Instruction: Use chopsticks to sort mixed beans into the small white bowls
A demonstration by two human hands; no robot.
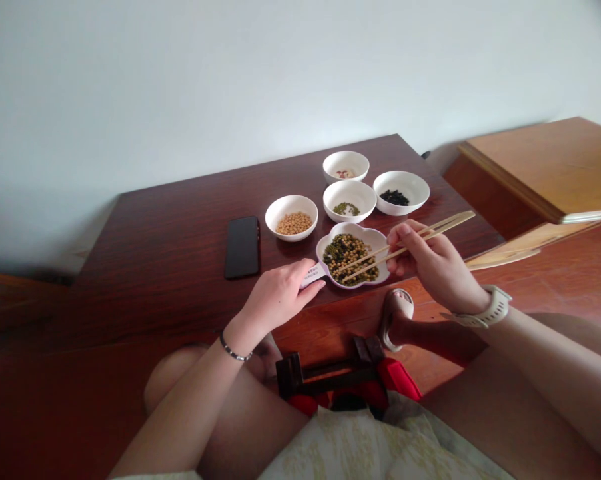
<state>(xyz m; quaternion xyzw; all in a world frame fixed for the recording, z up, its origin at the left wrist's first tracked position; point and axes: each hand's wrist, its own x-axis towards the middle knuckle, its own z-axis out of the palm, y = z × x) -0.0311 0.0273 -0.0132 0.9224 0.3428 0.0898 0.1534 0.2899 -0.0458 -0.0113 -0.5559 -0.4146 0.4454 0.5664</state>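
My left hand is closed around the short handle of a flower-shaped dish, white with a purple rim, at the table's near edge. Mixed yellow, green and dark beans cover its bottom. Above its right side, my right hand grips a pair of wooden chopsticks, their tips down among the beans. Whether a bean is pinched between the tips is too small to tell. Just behind the dish stand a bowl of yellow beans, a bowl of green beans and a bowl of black beans.
Farthest back is a white bowl with a few reddish and pale pieces. A black phone lies left of the bowls on the dark wooden table. A lighter wooden piece of furniture stands at right; a wall rises behind.
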